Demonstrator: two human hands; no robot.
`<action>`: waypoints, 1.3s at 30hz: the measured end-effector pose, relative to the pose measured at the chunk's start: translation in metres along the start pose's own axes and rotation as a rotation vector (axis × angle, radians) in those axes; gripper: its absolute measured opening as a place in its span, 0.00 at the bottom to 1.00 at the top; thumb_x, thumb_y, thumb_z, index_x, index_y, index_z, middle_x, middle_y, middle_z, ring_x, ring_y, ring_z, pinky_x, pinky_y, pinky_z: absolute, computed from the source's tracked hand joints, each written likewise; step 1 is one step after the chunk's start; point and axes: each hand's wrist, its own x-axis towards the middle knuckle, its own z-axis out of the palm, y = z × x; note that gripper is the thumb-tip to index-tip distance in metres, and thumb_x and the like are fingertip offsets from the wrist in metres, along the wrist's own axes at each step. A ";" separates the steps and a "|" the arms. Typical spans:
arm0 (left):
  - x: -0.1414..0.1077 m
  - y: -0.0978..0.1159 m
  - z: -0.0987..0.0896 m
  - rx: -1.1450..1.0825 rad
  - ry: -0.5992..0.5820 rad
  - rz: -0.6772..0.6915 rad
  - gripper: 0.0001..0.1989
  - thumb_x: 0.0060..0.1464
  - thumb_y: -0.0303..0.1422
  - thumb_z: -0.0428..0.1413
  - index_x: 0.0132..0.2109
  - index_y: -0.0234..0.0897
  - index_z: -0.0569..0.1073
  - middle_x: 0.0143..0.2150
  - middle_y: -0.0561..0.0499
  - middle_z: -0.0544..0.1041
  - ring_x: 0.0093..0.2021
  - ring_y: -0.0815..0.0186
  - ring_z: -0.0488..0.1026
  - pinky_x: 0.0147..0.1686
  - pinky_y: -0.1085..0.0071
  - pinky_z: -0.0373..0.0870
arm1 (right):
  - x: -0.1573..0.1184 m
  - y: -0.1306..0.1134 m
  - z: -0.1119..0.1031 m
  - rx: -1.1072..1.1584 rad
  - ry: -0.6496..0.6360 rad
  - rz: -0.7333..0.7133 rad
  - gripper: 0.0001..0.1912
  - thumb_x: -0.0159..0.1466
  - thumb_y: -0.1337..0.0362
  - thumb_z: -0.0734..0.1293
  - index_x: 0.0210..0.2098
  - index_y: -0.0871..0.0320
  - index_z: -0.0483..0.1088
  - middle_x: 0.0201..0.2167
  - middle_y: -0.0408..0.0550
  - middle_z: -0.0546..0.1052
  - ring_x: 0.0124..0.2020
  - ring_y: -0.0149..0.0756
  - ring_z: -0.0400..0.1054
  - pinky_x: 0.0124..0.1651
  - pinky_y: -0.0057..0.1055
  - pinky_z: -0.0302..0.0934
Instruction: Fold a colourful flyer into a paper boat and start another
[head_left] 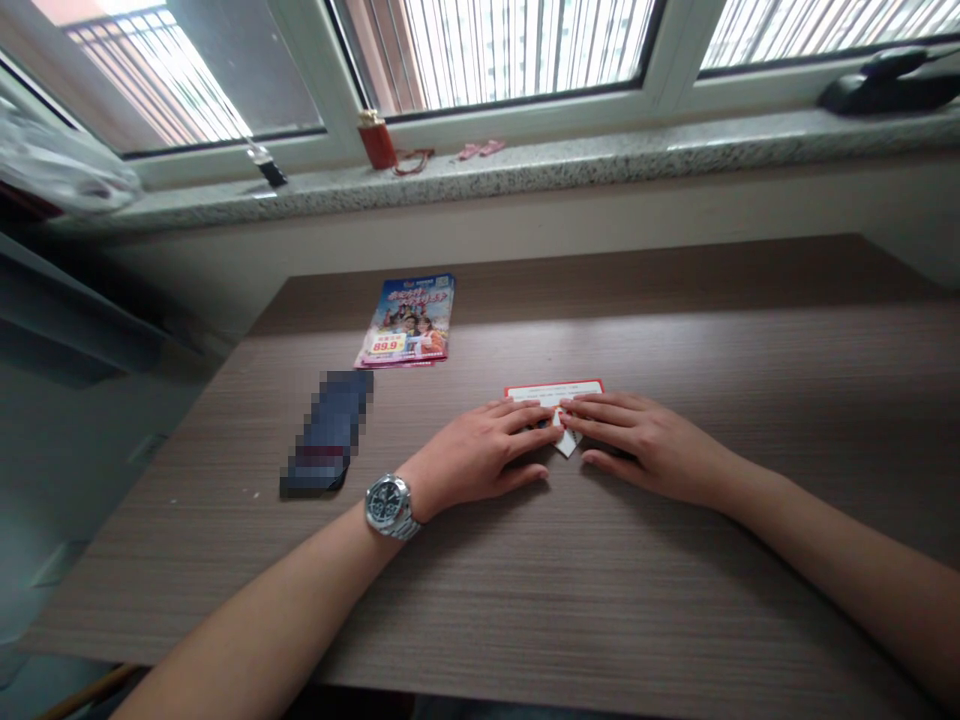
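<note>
On the wooden table lies a partly folded paper flyer (555,390), white with a red border along its far edge and a pointed tip toward me. My left hand (499,445), with a steel watch on its wrist, rests flat on the left part of the paper, fingers stretched out. From the other side my right hand (637,445) presses flat on the right part, fingertips close to those of the left. Both hands cover most of the paper, so its folds are largely hidden.
A stack of printed flyers (411,320) lies toward the table's far left. Nearer me is a dark, blurred-out flat object (328,430). Behind the table (675,320), a granite windowsill (600,155) holds a red lighter-like item (377,142), small pink pieces and a black device (892,85).
</note>
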 end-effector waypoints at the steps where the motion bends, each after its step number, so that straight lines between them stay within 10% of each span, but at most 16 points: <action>1: 0.000 0.000 0.000 0.004 -0.005 0.006 0.25 0.68 0.43 0.52 0.67 0.40 0.66 0.68 0.42 0.67 0.67 0.55 0.66 0.67 0.54 0.62 | 0.000 0.000 0.000 0.001 -0.002 0.002 0.25 0.69 0.62 0.66 0.65 0.54 0.66 0.63 0.54 0.73 0.63 0.50 0.67 0.64 0.51 0.64; 39: -0.003 0.009 -0.006 0.008 -0.067 -0.021 0.26 0.68 0.45 0.51 0.68 0.43 0.64 0.72 0.44 0.60 0.71 0.56 0.59 0.69 0.55 0.60 | -0.001 0.001 0.001 -0.034 -0.030 0.023 0.23 0.71 0.60 0.63 0.65 0.55 0.66 0.63 0.54 0.72 0.63 0.48 0.67 0.63 0.50 0.64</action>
